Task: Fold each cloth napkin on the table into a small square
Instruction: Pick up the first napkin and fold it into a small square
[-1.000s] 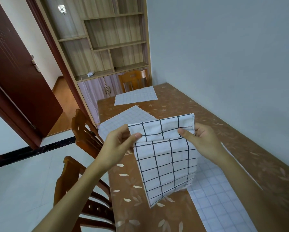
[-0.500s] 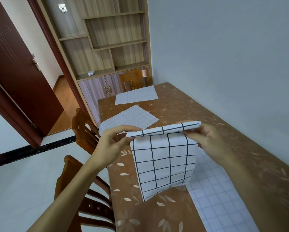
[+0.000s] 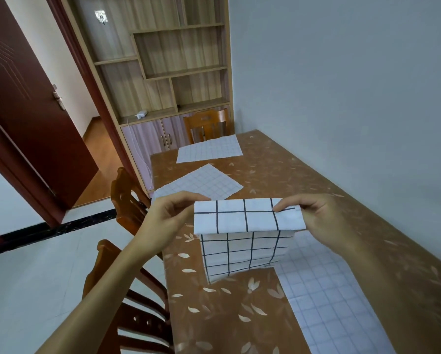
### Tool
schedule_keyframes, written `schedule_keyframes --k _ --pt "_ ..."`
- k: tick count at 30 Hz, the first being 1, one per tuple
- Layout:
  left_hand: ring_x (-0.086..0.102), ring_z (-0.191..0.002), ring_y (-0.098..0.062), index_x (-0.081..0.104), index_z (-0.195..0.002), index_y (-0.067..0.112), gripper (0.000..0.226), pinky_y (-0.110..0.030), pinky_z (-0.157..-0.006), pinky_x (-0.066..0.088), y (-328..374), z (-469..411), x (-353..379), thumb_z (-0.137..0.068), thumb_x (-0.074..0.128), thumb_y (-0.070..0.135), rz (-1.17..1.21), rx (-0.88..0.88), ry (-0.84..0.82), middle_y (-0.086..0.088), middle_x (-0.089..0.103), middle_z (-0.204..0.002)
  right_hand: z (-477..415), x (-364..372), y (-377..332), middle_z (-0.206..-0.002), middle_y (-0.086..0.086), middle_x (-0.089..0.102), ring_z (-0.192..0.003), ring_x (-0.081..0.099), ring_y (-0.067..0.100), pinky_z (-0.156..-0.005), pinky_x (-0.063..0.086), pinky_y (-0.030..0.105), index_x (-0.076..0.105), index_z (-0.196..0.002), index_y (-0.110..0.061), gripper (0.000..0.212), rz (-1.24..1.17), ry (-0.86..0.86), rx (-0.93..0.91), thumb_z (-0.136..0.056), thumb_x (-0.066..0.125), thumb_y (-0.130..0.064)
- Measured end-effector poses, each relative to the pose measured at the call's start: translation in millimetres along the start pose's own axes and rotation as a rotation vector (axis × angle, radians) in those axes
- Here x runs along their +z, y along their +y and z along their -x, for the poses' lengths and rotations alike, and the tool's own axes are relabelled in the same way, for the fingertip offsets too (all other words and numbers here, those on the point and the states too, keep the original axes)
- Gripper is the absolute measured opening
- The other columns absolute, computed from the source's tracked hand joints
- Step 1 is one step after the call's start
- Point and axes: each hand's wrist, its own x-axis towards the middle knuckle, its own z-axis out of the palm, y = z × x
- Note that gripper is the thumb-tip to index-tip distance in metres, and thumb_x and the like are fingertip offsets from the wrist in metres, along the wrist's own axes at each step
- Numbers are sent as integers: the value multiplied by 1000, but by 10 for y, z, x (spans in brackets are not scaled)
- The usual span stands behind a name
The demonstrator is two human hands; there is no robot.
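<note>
White cloth with bold black grid: the held napkin (image 3: 247,218) is kept in the air over the near half of the table (image 3: 278,169). Its top part is folded toward the camera into a flap, and the rest hangs down beneath it. The lower edge reaches down to the table top close to the table's left edge.
Left hand (image 3: 168,215): the flap's left top corner is pinched between thumb and curled fingers, just above the table's left edge.
Right hand (image 3: 321,218): the flap's right top corner is pinched, with the thumb laid on the front of the flap, above the table's near half.
Near napkin (image 3: 324,297): a pale cloth with a fine grid is laid flat on the near right part of the table and is partly hidden behind the hanging cloth.
Middle napkin (image 3: 201,182): it is spread flat and turned askew at the table's middle, by the left edge.
Far napkin (image 3: 209,149): it is spread flat at the table's far end.
Table surface: it is covered in brown with a pale leaf pattern, and the right long side is set against a grey wall.
Side chairs (image 3: 127,198): two wooden chairs are pushed up to the table's left side.
Far chair (image 3: 206,123): it is placed at the table's far end.
Shelf cabinet (image 3: 163,72): it stands beyond the table's far end.
Door (image 3: 22,111): dark red, it is seen open, well to the left of the table.
</note>
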Motion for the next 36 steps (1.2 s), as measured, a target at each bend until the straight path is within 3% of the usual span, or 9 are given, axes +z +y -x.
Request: schedule_keyframes --k 5,10,15,18,20,23,27,30,36 --pt "70 -104 -19 75 -110 27 40 -29 -83 60 46 44 53 -106 40 10 234 -160 20 3 74 -111 -37 -12 24 -86 -14 77 -75 71 5 -52 57 24 80 -76 -20 51 8 21 -16 -86 53 22" --pt "46 -61 -23 72 -114 23 27 -23 -58 43 78 53 119 -87 71 19 74 -77 75 -9 46 -64 -50 40 -25 -88 -25 75 -88 69 -5 -66 54 12 77 -85 -20 49 2 32 -17 -91 47 17" --pt "54 -63 -10 67 -121 16 38 -18 -63 49 84 15 140 -84 75 10 175 -62 177 8 54 -63 -46 19 24 -116 6 72 -101 69 20 -71 56 30 64 -128 -21 50 -386 -66 153 -93 32 -38" --pt "60 -67 -18 67 -121 18 41 -23 -67 54 79 12 148 -81 76 14 193 -38 209 0 62 -68 -43 68 80 -120 6 71 -105 67 30 -76 57 45 64 -126 -35 57 -290 -91 185 -84 49 -70" --pt "67 -76 -29 66 -123 18 45 -29 -74 58 83 12 152 -80 76 15 222 -38 216 -10 70 -78 -38 125 67 -110 -4 75 -99 71 22 -75 60 39 72 -112 -38 37 -132 -81 162 -80 71 -57" --pt "74 -86 -20 60 -130 16 51 -26 -78 59 100 13 179 -81 72 14 329 -80 209 -6 77 -86 -48 181 92 -102 -6 78 -97 74 20 -88 58 52 77 -102 -32 18 -63 -21 148 -85 74 -29" --pt "71 -89 -20 67 -123 24 32 -30 -78 59 47 51 182 -92 62 23 263 -177 85 -10 76 -92 -77 201 114 -104 37 65 -94 61 57 -78 55 64 78 -102 -24 44 -40 59 122 -74 77 -59" --pt "75 -96 -21 67 -123 16 28 -28 -80 61 26 91 203 -96 58 13 208 -175 -63 -7 79 -102 -105 155 90 -68 23 61 -55 43 36 -56 40 36 77 -98 -11 53 18 101 103 -73 75 -58" --pt "62 -63 -12 68 -120 32 34 -24 -62 55 -4 47 205 -86 69 27 6 -124 14 -1 70 -71 -99 161 112 -65 22 55 -55 40 17 -54 35 31 77 -93 -25 30 81 122 66 -81 68 -51"
